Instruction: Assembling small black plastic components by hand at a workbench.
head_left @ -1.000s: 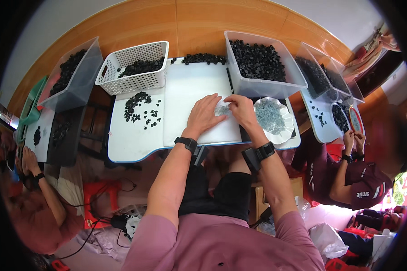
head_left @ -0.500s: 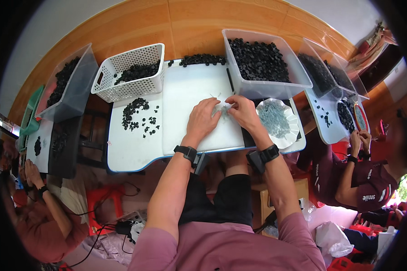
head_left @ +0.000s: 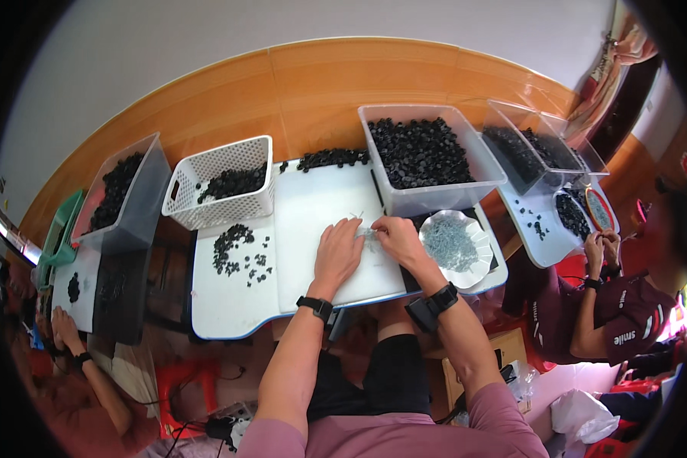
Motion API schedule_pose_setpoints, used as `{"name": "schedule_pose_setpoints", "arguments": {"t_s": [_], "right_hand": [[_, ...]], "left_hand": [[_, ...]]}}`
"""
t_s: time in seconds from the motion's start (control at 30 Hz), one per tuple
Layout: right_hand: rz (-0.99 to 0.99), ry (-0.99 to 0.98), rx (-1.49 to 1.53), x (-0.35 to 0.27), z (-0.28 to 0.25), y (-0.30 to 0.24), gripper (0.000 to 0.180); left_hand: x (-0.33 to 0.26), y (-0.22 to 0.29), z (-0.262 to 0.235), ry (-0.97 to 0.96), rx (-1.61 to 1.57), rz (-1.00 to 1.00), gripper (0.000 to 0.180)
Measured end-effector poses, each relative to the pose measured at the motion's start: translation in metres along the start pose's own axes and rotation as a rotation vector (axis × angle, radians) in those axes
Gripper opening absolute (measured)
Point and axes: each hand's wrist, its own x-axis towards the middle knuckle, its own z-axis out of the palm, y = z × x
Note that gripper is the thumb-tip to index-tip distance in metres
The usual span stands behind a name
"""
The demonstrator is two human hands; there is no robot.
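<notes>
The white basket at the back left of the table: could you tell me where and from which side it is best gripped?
Probably by the top rim of the white basket, from above on its near long side. It stands upright and open, its rim looks free all round, and the grey bin crowds its left end.

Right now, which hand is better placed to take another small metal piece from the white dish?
Probably the right hand: the white dish of small metal pieces lies just to its right, while the left hand sits farther away on the white board.
</notes>
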Motion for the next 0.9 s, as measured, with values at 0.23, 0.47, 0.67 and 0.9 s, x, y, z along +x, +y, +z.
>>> {"name": "schedule_pose_setpoints", "arguments": {"t_s": [0.23, 0.47, 0.67, 0.9], "right_hand": [[-0.235, 0.292, -0.006, 0.012, -0.071, -0.077, 0.016], [-0.067, -0.286, -0.316, 0.126, -0.12, -0.035, 0.059], [0.219, -0.502, -0.465, 0.164, -0.07, 0.009, 0.096], [0.181, -0.505, -0.563, 0.175, -0.064, 0.036, 0.077]], "left_hand": [[-0.007, 0.002, -0.003, 0.023, 0.134, -0.03, 0.059], [-0.005, 0.002, -0.003, 0.049, 0.011, -0.06, 0.06], [-0.004, 0.003, 0.002, 0.084, 0.103, -0.081, 0.061], [0.0, 0.006, -0.005, 0.024, 0.037, -0.087, 0.067]]}}
